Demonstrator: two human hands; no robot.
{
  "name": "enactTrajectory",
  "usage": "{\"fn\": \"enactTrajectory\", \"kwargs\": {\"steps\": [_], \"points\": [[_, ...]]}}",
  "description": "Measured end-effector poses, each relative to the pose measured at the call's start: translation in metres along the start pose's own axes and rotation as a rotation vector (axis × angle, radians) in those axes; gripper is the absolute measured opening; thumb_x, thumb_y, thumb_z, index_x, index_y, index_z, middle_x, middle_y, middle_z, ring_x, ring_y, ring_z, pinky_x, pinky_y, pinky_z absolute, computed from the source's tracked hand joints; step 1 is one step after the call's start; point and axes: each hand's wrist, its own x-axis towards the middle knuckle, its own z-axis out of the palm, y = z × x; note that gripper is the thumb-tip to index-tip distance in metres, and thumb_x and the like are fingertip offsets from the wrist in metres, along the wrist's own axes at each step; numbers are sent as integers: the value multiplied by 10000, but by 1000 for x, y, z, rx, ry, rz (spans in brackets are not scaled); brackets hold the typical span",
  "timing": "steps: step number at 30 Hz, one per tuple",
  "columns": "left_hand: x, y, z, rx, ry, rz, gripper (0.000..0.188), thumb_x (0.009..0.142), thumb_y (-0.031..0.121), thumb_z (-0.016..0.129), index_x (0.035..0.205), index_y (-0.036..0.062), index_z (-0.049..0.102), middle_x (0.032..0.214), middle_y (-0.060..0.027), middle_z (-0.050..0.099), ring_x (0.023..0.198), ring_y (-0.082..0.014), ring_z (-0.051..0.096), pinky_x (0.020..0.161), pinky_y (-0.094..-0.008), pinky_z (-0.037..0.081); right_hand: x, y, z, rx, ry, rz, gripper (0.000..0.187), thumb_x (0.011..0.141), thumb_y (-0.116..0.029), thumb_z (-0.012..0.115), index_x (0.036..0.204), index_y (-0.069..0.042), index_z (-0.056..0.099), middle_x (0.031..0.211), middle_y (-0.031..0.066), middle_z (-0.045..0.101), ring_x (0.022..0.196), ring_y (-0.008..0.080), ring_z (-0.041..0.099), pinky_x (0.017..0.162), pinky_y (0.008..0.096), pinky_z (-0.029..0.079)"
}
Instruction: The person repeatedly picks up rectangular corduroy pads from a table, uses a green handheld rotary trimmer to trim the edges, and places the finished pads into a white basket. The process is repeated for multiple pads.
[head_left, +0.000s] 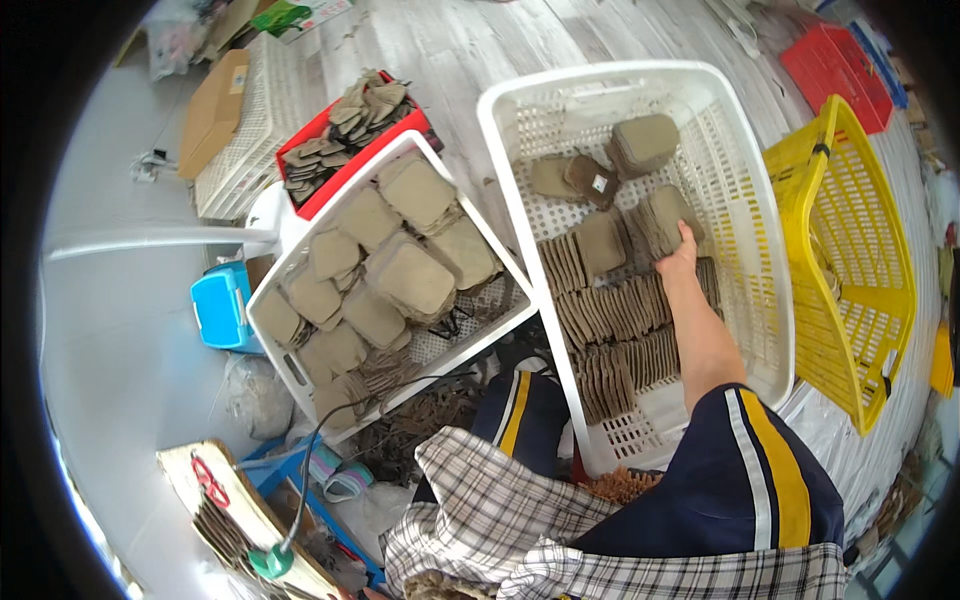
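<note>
My right hand (680,254) reaches into the tall white slotted crate (503,150) and is closed on the near edge of a stack of flat grey-brown pads (660,215) with rounded corners. Close to it, more pads stand on edge in tight rows (615,312). Another pad stack (603,240) leans just left of the hand. Farther back lie a thick pad stack (643,143) and a small dark brown piece (588,180) with a white mark. I cannot see my left hand.
A lower white crate (420,375) full of stacked pads stands at the left, with a red bin (330,190) of similar pieces behind. A yellow basket (835,310) leans at the right. Red scissors (211,482) and a green-based tool (270,562) with a cable sit lower left.
</note>
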Motion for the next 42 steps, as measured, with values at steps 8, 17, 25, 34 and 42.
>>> {"fn": "enactTrajectory", "kwargs": {"steps": [8,17,25,34,42], "points": [[-5,19,-57,-848,31,-899,481,985,285,468,1360,-7,398,1308,-181,486,1037,-252,597,843,-340,499,-238,23,161,-636,-860,-416,1021,635,-170,817,1471,-99,235,1367,94,418,1247,260,424,1061,409,340],[25,-16,-41,-2611,-688,-1153,842,868,678,420,1412,39,368,1424,-144,425,1283,-277,443,1051,-449,376,-565,141,172,-219,-3022,-1004,448,861,-156,623,1284,-190,480,1158,90,543,1025,266,550,863,390,458],[-87,-132,-78,-2638,-291,-1098,779,802,451,685,1358,-24,417,1329,-180,518,1190,-277,536,1032,-413,417,-675,256,130,336,-3337,-858,490,869,-103,582,1331,-149,426,1213,52,520,1185,211,496,1089,399,372],[-106,-182,-102,-2321,215,-1243,523,836,135,617,1295,-56,454,1233,-158,579,1144,-254,563,994,-386,447,-715,363,116,-71,-3346,-904,715,690,-41,696,1341,-175,433,1304,95,455,1231,296,464,1026,402,421],[-85,-142,-77,-1789,685,-1203,362,847,74,566,1188,-17,486,1079,-71,572,971,-138,552,890,-281,453,-673,381,60,-1221,-2421,-271,470,835,80,517,1283,-61,524,1098,125,590,1029,202,602,834,295,493]]}}
